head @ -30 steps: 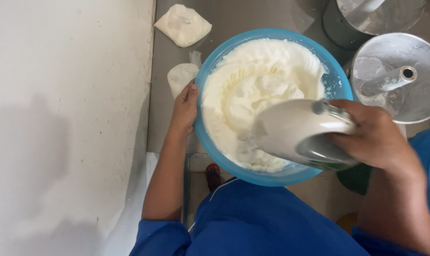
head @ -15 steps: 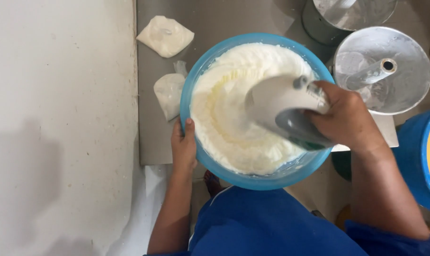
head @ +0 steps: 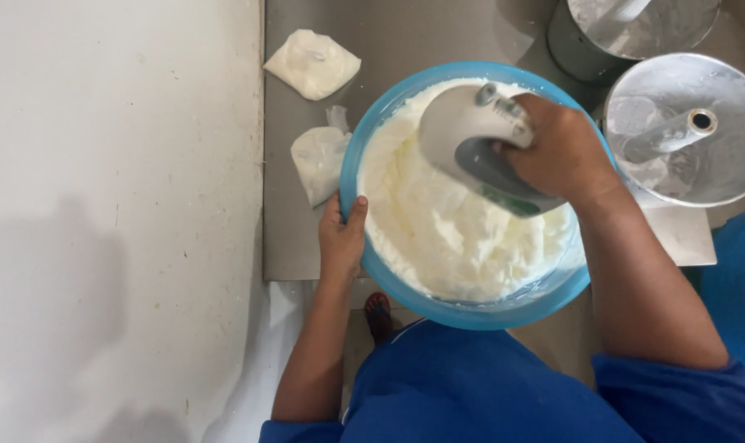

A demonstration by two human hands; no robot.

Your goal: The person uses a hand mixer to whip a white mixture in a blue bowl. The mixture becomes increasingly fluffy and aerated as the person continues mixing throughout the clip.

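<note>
A big blue plastic bowl stands at the near edge of a steel table, full of thick white whipped batter. My left hand grips the bowl's left rim, thumb inside. My right hand is closed around the handle of a white and grey electric hand mixer, held over the far half of the bowl. The beaters are hidden under the mixer body and the batter.
Two white filled plastic bags lie on the steel table left of the bowl. A round aluminium tube pan and another metal tin stand at the far right. A white wall fills the left.
The mixer and my right hand have shifted from the bowl's near right side toward its far middle. My left hand slid down along the left rim.
</note>
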